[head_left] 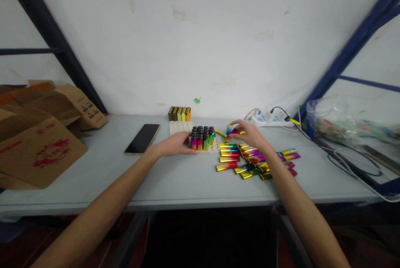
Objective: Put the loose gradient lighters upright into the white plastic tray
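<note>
Upright lighters with black tops and shiny coloured bodies stand in rows in a white tray. My left hand grips the left side of this tray, thumb at the front and fingertips partly hidden behind the lighters. Just right of the tray, the fingers of my right hand are pinched on a shiny multicoloured lighter, partly covered by them. Below that hand a loose pile of metallic lighters in gold, red, purple, green and blue lies flat, partly hidden by my right forearm.
A second white tray and a block of yellow and dark lighters stand near the wall. A phone lies left. Cardboard boxes fill the left end. A power strip, cables and a plastic bag are right.
</note>
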`<state>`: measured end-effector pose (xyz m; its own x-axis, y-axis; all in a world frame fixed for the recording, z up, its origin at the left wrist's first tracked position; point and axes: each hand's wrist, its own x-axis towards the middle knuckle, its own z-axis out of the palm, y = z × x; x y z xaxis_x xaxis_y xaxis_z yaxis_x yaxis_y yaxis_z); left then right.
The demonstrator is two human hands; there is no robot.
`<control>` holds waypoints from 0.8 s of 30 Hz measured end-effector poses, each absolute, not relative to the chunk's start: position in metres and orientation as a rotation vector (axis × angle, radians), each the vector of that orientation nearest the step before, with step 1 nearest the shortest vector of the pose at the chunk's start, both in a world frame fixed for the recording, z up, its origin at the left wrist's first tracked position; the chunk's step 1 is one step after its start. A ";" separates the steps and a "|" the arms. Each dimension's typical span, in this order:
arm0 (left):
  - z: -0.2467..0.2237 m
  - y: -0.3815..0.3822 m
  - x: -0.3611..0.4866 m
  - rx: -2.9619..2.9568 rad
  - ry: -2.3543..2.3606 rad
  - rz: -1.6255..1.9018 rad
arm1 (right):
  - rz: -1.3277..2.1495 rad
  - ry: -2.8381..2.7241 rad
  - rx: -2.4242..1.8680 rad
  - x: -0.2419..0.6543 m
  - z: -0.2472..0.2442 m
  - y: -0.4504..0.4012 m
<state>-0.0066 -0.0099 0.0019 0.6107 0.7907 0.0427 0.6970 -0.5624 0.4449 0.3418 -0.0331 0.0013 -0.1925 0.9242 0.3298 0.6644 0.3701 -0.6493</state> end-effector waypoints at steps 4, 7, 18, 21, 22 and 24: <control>0.002 -0.010 -0.007 2.469 1.187 0.332 | 0.753 -1.684 -1.173 0.333 0.004 -0.034; 0.001 -0.009 -0.007 2.461 1.187 0.351 | 0.936 -1.549 -1.082 0.322 0.006 -0.039; -0.002 -0.007 -0.008 2.473 1.164 0.358 | 1.222 -1.491 -0.963 0.294 0.007 -0.056; -0.002 -0.007 -0.008 2.464 1.170 0.356 | 1.115 -1.531 -1.011 0.288 0.006 -0.056; -0.001 -0.008 -0.007 2.459 1.171 0.355 | 1.052 -1.553 -1.039 0.287 0.005 -0.055; 0.001 -0.009 -0.007 2.449 1.170 0.356 | 0.881 -1.611 -1.106 0.285 0.001 -0.053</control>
